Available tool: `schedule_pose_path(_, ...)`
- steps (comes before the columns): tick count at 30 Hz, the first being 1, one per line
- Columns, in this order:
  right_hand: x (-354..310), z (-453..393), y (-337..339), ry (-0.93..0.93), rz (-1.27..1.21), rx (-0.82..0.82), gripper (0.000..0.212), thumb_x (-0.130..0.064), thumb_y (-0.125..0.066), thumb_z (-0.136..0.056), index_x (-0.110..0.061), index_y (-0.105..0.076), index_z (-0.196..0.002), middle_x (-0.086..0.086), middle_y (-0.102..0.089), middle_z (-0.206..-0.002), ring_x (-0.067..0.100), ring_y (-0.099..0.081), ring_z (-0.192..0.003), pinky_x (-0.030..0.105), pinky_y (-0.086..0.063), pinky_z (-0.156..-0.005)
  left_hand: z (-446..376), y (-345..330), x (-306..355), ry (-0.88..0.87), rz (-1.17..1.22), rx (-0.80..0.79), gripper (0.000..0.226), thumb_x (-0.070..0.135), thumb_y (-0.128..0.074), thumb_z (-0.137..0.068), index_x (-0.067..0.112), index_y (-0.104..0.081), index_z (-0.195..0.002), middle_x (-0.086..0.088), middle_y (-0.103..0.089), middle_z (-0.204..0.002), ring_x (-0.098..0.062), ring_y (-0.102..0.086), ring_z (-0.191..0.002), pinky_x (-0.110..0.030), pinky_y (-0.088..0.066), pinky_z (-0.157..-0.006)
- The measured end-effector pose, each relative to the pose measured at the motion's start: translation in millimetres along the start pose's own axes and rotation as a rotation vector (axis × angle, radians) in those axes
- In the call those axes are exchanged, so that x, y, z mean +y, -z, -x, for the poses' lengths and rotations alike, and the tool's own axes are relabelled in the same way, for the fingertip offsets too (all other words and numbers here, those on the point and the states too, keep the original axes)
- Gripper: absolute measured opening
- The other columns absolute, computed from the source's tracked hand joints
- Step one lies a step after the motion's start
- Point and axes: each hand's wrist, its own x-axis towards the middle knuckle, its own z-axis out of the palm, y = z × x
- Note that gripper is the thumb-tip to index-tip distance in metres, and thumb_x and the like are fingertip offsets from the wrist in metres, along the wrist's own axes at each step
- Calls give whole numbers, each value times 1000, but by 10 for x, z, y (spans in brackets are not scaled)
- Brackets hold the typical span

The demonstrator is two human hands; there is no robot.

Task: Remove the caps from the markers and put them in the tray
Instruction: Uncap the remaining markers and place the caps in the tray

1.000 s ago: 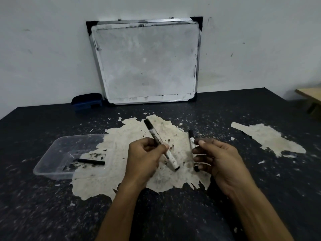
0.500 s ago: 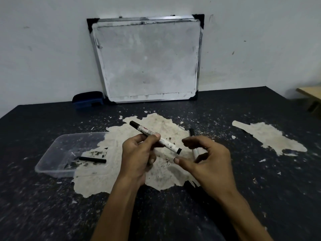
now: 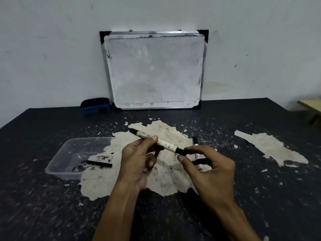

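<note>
My left hand (image 3: 139, 159) grips a white marker (image 3: 157, 142) mid-barrel, slanting; my right hand (image 3: 206, 164) pinches its black cap (image 3: 180, 151). A second marker (image 3: 196, 148) lies on the counter (image 3: 52, 206) behind, partly hidden. The clear plastic tray (image 3: 57, 164) holds one slim black thing (image 3: 99, 164), probably a cap.

Clear plastic tray (image 3: 57, 164), peeling matt table (image 3: 260, 197)

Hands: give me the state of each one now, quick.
Left hand: closed on the marker barrel, holding it above the table.
Right hand: thumb and forefinger pinching the marker's black cap, which is not yet off.
</note>
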Motion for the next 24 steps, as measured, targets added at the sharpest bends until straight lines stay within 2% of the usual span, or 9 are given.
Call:
schedule_pose_path(3, -147, -58, 3, -108, -195, 20, 19, -3, -83, -70, -13, -77, -85, -5, -76, -80, 12, -74, -78, 25, -59, -64, -10, 93, 211, -43, 51, 15, 14, 18, -71, -84, 6, -64, -83, -10, -75, -77, -7, -34, -31, -15, -18, -30)
schedule_pose_path(6, -279, -164, -27, -255, -466, 78, 19, 6, -78, -72, -9, -74, -83, 6, -77, -80, 21, -74, -76, 31, -61, -62, -24, 281, 473, -107, 76, 48, 14, 20, -71, -84, 8, -63, -82, -12, -74, -84, -6, -35, -32, -16, -21, -28)
schedule_pose_path(8, -333, -233, -90, -370, -636, 102, 19, 9, -74, -74, -8, -71, -82, 10, -76, -76, 25, -73, -74, 33, -60, -60, -19, 430, 639, -157, 88, 97, 15, 20, -70, -85, 10, -63, -77, -11, -74, -78, -5, -36, -31, -15, -22, -28)
schedule_pose_path(10, -392, -277, -199, -448, -705, 78, 17, 8, -72, -76, -8, -70, -83, 8, -75, -73, 25, -72, -73, 33, -59, -59, -1, 613, 782, -204, 124, 175, 19, 19, -70, -84, 13, -63, -68, -9, -72, -69, -6, -35, -30, -14, -20, -29)
schedule_pose_path(12, -452, -295, -367, -488, -689, 11, 15, 6, -72, -77, -6, -70, -86, 6, -75, -71, 23, -73, -72, 34, -59, -59, 37, 831, 891, -232, 172, 248, 23, 19, -71, -83, 17, -64, -61, -12, -69, -74, -6, -34, -30, -14, -19, -30)
schedule_pose_path(14, -527, -301, -572, -508, -649, -76, 18, 4, -71, -79, -6, -70, -93, 7, -76, -73, 23, -73, -72, 35, -59, -60, 83, 1056, 957, -245, 211, 300, 21, 19, -71, -83, 17, -63, -64, -15, -66, -82, -6, -34, -30, -14, -19, -30)
schedule_pose_path(17, -676, -309, -956, -504, -544, -191, 24, 1, -70, -80, -14, -75, -98, 12, -77, -81, 22, -74, -76, 32, -61, -61, 175, 1380, 1036, -282, 242, 361, 18, 20, -68, -86, 15, -60, -70, -16, -63, -83, -6, -33, -29, -14, -19, -29)
schedule_pose_path(20, -783, -346, -1329, -455, -427, -274, 21, -3, -71, -80, -17, -76, -94, 9, -77, -84, 22, -73, -80, 34, -62, -64, 259, 1597, 1079, -312, 248, 400, 18, 19, -66, -87, 14, -60, -71, -17, -63, -83, -6, -32, -29, -14, -19, -29)
schedule_pose_path(24, -880, -357, -1763, -359, -205, -379, 14, -10, -76, -74, -21, -72, -81, 2, -73, -75, 17, -71, -73, 32, -59, -64, 374, 1807, 1102, -315, 260, 452, 17, 19, -67, -87, 15, -62, -71, -15, -69, -77, -6, -33, -30, -15, -18, -30)
